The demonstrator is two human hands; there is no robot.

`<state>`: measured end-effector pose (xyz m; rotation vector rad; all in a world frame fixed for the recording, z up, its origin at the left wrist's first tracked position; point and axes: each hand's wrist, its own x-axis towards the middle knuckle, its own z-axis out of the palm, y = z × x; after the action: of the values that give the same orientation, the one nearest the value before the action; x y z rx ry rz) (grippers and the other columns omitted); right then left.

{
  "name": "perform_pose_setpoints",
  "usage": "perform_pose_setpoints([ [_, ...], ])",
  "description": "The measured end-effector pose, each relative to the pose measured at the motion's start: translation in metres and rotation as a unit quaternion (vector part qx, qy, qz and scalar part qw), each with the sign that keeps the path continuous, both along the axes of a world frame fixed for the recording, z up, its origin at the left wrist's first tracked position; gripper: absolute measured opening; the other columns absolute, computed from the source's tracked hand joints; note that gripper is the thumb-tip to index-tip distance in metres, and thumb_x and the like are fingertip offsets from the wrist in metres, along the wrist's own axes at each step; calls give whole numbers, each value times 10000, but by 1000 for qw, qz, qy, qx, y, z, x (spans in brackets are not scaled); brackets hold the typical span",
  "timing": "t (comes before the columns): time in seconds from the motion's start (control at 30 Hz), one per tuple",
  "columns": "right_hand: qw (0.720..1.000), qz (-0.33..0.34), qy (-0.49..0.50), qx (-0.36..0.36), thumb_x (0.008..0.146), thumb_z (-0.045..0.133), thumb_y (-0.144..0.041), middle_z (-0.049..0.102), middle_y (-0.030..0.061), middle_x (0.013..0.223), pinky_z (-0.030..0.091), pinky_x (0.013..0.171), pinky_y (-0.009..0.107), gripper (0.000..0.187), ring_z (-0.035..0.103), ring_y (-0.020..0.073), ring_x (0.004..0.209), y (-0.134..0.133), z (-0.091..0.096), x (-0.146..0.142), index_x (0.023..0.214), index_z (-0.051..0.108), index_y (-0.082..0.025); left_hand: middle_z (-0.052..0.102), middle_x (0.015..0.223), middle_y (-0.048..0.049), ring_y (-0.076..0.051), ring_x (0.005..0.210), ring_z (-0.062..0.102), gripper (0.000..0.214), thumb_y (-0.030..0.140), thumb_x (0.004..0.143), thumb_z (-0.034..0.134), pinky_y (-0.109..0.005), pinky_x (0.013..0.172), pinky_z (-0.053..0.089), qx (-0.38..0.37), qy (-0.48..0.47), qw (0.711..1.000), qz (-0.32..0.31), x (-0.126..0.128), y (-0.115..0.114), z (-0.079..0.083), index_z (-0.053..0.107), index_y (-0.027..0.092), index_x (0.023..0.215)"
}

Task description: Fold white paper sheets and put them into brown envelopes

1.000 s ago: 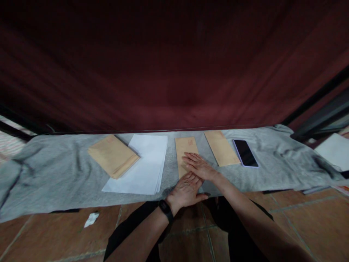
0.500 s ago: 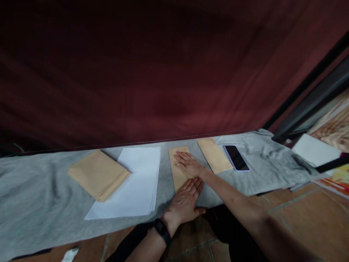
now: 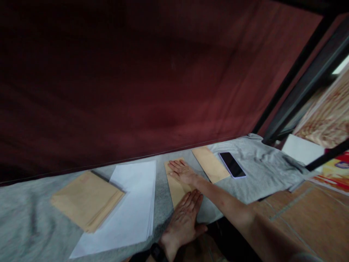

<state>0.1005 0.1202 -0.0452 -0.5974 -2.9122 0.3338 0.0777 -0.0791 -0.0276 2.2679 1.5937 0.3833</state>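
A brown envelope lies flat on a grey cloth in front of me. My right hand rests open and flat on its far end, fingers stretched out. My left hand, with a black watch at the wrist, lies open and flat on its near end, fingers together and pointing away. Left of the envelope sits a stack of white paper, and further left a pile of brown envelopes. Another single brown envelope lies to the right.
A dark phone lies face up beside the right envelope. A dark red curtain hangs right behind the cloth. Black metal bars rise at the right, with a white sheet beyond. Brown tiled floor shows at the lower right.
My right hand has slid along the envelope toward its far end while my left hand stayed on the near end. The view has swung left and down, so everything shifted in the picture.
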Motion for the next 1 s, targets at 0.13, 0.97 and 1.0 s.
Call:
perform_pose_setpoints([
  [0.13, 997, 54, -6, -52, 1076, 232, -490, 244, 59, 1656, 70, 1267, 453, 597, 176, 213, 1536, -16, 6, 16, 1601, 240, -207, 184, 1678, -117, -297, 1534, 214, 988, 506, 831, 671, -489, 1250, 241, 0, 2, 1000, -7, -3, -1, -2, 126, 213, 1601],
  [0.97, 969, 138, -48, -200, 1075, 318, -451, 257, 6, 1653, 63, 1268, 383, 518, 157, 146, 1535, -52, 24, 74, 1565, 335, -284, 413, 1587, -98, -301, 1451, 405, 762, 431, 849, 680, -506, 1212, 320, -51, 4, 998, -20, -6, -9, 8, 379, 258, 1528],
  [1.0, 973, 125, -43, -190, 1073, 320, -454, 243, 5, 1657, 69, 1269, 383, 525, 154, 150, 1536, -47, 23, 70, 1570, 323, -284, 342, 1624, -86, -293, 1481, 351, 819, 431, 841, 693, -497, 1227, 297, -44, 3, 999, -33, -7, -7, 8, 321, 273, 1554],
])
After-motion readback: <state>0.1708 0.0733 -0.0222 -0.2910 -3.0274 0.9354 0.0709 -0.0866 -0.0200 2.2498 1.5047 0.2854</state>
